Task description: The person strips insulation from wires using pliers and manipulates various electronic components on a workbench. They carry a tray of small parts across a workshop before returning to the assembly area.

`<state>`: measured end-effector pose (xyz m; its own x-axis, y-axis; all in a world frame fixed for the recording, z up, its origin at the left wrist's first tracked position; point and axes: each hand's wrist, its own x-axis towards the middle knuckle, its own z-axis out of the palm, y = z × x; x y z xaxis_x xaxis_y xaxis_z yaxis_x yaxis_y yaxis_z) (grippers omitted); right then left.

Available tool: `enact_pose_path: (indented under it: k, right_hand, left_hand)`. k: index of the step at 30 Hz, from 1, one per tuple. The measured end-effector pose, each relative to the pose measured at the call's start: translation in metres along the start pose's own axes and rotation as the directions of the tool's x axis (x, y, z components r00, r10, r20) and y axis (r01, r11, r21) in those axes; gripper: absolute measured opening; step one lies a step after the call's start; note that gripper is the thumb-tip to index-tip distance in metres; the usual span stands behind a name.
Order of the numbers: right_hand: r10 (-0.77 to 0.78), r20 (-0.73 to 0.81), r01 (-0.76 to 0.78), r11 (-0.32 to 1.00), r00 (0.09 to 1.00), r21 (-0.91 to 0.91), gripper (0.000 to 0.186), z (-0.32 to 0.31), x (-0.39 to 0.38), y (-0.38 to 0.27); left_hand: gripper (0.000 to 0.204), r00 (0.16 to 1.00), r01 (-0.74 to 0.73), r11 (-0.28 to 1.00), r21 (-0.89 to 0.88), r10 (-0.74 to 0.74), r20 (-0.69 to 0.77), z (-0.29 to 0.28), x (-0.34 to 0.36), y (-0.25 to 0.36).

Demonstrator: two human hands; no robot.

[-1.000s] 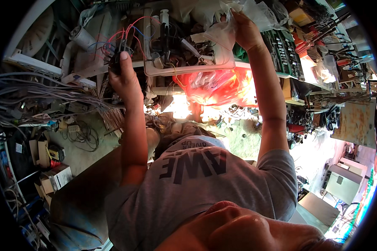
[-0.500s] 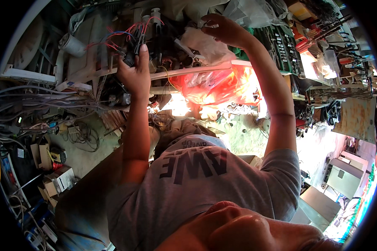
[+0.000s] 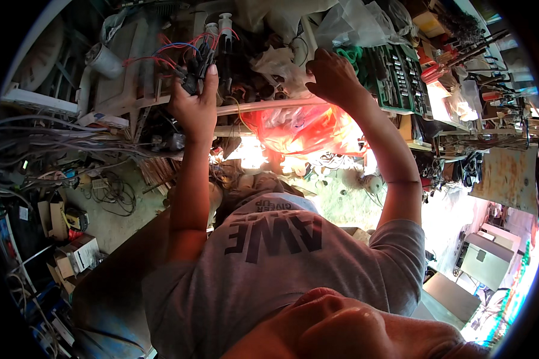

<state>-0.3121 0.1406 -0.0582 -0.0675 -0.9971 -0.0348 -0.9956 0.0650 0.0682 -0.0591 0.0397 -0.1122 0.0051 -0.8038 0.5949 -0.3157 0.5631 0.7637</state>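
My left hand (image 3: 193, 110) is closed around a cluster of small black parts (image 3: 196, 70). Thin red and blue wires (image 3: 182, 45) spread from the cluster, with my thumb pressed along its right side. Over the bench, my right hand (image 3: 336, 76) is bent, thumb and fingers apart, with nothing visible between them. Just left of it lies a crumpled whitish plastic bag (image 3: 284, 67); whether the fingertips touch it, I cannot tell. A green case of sockets (image 3: 395, 75) lies right of this hand. Two white-topped syringe-like cylinders (image 3: 224, 27) stand behind the left hand.
A red plastic bag (image 3: 308, 128) hangs below the bench's pale front edge (image 3: 269, 106). Grey cables (image 3: 54, 136) run along the left. Clear plastic (image 3: 359, 23) lies at the back. Screwdrivers with red handles (image 3: 434, 72) and other tools crowd the right side.
My right hand has moved nearer to me and slightly right, away from the back of the bench. The whitish bag's shape has shifted. My left hand still holds the wired parts.
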Motion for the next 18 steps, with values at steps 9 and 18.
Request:
enact_pose_path:
  k: [9, 18]
  right_hand:
    - [0.079, -0.236, 0.068, 0.826, 0.969, 0.559, 0.014, -0.038, 0.015, 0.011]
    - [-0.078, -0.091, 0.115, 0.396, 0.993, 0.911, 0.025, -0.059, 0.017, 0.023]
  left_hand:
    - [0.033, 1.0, 0.025, 1.0, -0.005, -0.025, 0.003, 0.0, -0.001, 0.0]
    - [0.037, 1.0, 0.011, 0.999, 0.047, -0.01, -0.006, -0.003, 0.0, 0.002]
